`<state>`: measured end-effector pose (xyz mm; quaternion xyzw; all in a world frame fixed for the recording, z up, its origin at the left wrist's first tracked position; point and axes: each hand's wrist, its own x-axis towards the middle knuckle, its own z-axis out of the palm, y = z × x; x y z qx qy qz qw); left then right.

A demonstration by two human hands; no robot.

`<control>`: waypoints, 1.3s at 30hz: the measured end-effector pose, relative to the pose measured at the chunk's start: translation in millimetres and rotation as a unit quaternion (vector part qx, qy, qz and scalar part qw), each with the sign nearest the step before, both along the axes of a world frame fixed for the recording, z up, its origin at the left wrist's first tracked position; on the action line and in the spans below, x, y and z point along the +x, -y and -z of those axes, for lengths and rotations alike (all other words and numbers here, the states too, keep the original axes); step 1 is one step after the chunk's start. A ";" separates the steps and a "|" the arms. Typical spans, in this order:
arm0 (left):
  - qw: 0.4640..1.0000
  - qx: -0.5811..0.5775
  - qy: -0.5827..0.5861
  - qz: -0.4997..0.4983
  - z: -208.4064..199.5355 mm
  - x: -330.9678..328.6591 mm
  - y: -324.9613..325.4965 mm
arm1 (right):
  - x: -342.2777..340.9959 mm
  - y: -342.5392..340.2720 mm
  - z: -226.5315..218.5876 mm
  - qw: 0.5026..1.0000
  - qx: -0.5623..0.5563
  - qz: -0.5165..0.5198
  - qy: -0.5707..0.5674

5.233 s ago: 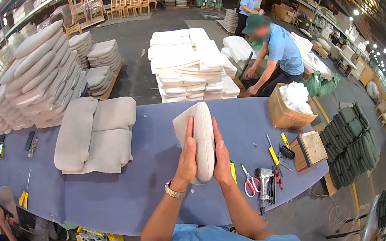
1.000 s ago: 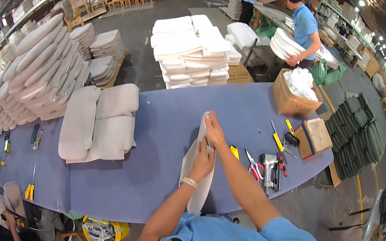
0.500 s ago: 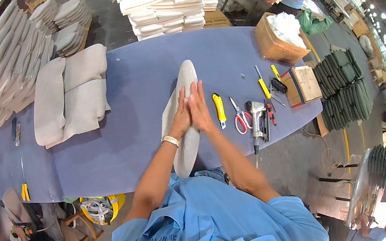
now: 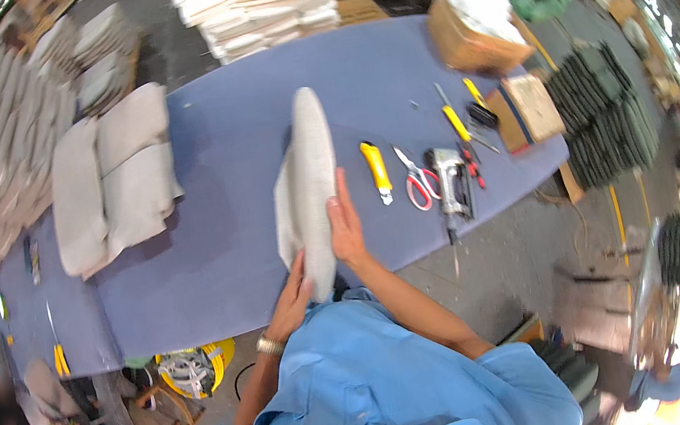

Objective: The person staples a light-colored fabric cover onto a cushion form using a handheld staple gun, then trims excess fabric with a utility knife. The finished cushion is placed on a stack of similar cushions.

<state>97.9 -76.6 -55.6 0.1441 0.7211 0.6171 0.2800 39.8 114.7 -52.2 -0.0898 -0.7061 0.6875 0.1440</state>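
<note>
A light grey fabric-covered cushion pad (image 4: 317, 172) stands on its narrow edge in front of me, its far end pointing away across the table. A looser grey flap (image 4: 288, 211) spreads from its left side. My left hand (image 4: 290, 305) grips the pad low down at its near end, on the left. Against the right side, about halfway along, my right hand (image 4: 346, 227) holds it with straight fingers and the thumb toward the top edge. Right of the pad lie a yellow utility knife (image 4: 376, 173), red-handled scissors (image 4: 417, 180) and a staple gun (image 4: 448, 184).
Grey covered pads (image 4: 114, 183) lie on the blue table (image 4: 226, 141), left. A carton with white stuffing (image 4: 468, 42), a small box (image 4: 527, 110) and screwdrivers (image 4: 455, 121) sit right. White pads (image 4: 259, 6) are stacked behind; dark green pads (image 4: 604, 114) are at right. Co-workers stand nearby.
My hands were pressed together over the middle of the pad; now they are apart, the left drawn back to the near end, the right on its right side. The view has shifted slightly.
</note>
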 end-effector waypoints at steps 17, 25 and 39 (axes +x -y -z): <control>0.967 -0.063 -0.232 -0.086 -196.3 -40.6 -82.1 | -6.7 -21.4 -168.7 0.997 -0.074 -0.026 0.025; 0.956 0.038 -0.275 -0.089 -184.2 -32.5 -87.2 | -4.5 -29.7 -163.3 0.984 0.062 -0.106 -0.132; 0.950 0.017 -0.298 -0.091 -179.4 -47.8 -53.4 | -27.8 -26.8 -173.1 0.943 0.216 -0.098 -0.231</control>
